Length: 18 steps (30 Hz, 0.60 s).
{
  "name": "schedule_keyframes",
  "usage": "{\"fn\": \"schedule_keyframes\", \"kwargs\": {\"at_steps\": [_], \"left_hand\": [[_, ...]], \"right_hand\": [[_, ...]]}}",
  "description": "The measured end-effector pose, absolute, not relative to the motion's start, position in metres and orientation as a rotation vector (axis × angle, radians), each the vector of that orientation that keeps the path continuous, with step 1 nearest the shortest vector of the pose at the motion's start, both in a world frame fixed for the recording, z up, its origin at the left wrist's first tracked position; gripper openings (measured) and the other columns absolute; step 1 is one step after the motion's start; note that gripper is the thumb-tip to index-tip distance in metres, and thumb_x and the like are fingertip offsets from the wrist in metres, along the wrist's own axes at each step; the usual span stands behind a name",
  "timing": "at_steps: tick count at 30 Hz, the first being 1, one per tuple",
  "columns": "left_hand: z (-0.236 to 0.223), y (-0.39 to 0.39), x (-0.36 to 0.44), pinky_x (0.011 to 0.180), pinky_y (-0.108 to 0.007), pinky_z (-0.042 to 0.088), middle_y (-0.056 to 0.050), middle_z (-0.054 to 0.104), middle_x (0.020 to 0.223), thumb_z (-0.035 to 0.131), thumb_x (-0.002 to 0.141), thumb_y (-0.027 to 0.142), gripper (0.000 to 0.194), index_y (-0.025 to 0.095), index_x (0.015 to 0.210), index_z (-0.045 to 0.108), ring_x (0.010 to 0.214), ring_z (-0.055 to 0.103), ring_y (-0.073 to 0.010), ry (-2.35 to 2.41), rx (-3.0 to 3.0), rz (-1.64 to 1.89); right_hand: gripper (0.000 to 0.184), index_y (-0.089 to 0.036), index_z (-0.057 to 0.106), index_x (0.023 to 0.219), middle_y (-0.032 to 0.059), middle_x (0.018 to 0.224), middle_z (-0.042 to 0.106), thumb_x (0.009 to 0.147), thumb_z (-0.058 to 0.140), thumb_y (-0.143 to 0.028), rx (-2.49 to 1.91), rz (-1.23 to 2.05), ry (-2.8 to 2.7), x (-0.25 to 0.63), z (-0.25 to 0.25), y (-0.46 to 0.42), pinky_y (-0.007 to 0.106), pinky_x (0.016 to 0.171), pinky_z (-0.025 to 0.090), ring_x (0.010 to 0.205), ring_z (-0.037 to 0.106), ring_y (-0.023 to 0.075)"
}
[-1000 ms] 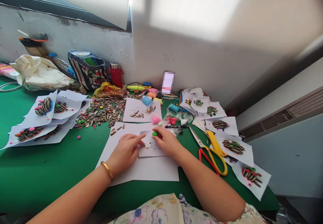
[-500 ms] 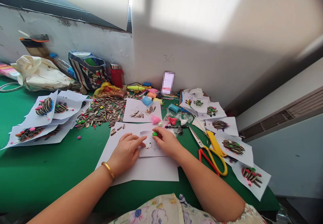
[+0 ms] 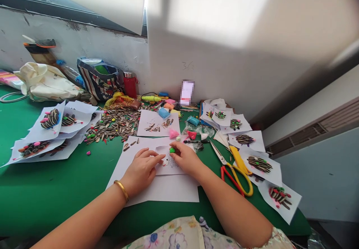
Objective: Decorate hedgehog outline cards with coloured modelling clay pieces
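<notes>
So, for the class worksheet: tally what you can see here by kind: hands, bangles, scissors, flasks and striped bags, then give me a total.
Hands: 2
Gold bangle: 1
Scissors: 1
Red flask: 1
Striped bag: 1
Total: 6

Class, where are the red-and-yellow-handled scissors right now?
The scissors lie right of the right hand, beside a yellow utility knife, in the head view.
</notes>
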<state>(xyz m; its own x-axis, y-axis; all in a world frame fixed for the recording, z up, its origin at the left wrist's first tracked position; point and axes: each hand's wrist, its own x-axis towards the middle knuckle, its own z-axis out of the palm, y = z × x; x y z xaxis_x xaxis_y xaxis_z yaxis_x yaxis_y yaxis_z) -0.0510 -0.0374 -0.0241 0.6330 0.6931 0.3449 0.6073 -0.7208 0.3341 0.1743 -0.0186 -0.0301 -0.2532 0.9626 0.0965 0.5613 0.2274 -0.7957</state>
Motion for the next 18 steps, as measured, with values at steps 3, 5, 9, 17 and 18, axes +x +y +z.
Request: {"fn": "schedule_keyframes", "kwargs": {"at_steps": [3,5,9,17,18], "left_hand": [[-0.024,-0.037,-0.051,0.109,-0.05,0.033,-0.004,0.074,0.101,0.045,0.078,0.001,0.055,0.024,0.127,0.057,0.104,0.061,-0.023,1.067,2.653,0.686],[-0.025,-0.036,-0.051,0.107,-0.048,0.037,-0.004,0.073,0.101,0.045,0.079,0.002,0.053,0.024,0.125,0.058,0.104,0.061,-0.0227,1.071,2.629,0.712],[-0.024,-0.034,-0.053,0.097,-0.041,0.047,-0.007,0.069,0.112,0.046,0.082,0.007,0.043,0.023,0.119,0.063,0.107,0.061,-0.0234,1.172,2.525,0.814],[0.006,-0.02,-0.038,0.091,-0.039,0.05,-0.008,0.071,0.11,0.06,0.087,0.036,0.032,0.022,0.114,0.068,0.104,0.064,-0.0258,1.289,2.365,0.643],[0.01,-0.017,-0.034,0.088,-0.038,0.05,-0.008,0.071,0.11,0.06,0.087,0.04,0.035,0.021,0.115,0.068,0.102,0.065,-0.0261,1.3,2.342,0.653]], "right_hand": [[0.038,-0.025,0.059,0.122,0.0048,0.109,0.068,0.084,0.061,-0.023,-1.386,0.884,-1.887,0.175,-0.036,-0.017,0.036,0.088,0.051,0.097,0.064,0.0201],[0.04,-0.025,0.058,0.122,0.0044,0.108,0.068,0.083,0.062,-0.02,-1.375,0.9,-1.873,0.175,-0.039,-0.016,0.036,0.088,0.051,0.097,0.064,0.0198],[0.037,-0.025,0.059,0.116,0.003,0.105,0.068,0.08,0.063,-0.016,-1.356,0.91,-1.863,0.175,-0.038,-0.016,0.034,0.087,0.05,0.093,0.064,0.0185],[0.018,-0.023,0.063,0.099,0.001,0.095,0.065,0.082,0.064,-0.021,-1.33,0.81,-1.841,0.173,-0.021,-0.02,0.03,0.077,0.049,0.083,0.06,0.0162],[0.016,-0.023,0.063,0.099,0.0014,0.095,0.064,0.083,0.063,-0.022,-1.297,0.794,-1.837,0.173,-0.019,-0.02,0.03,0.077,0.049,0.083,0.06,0.0161]]}}
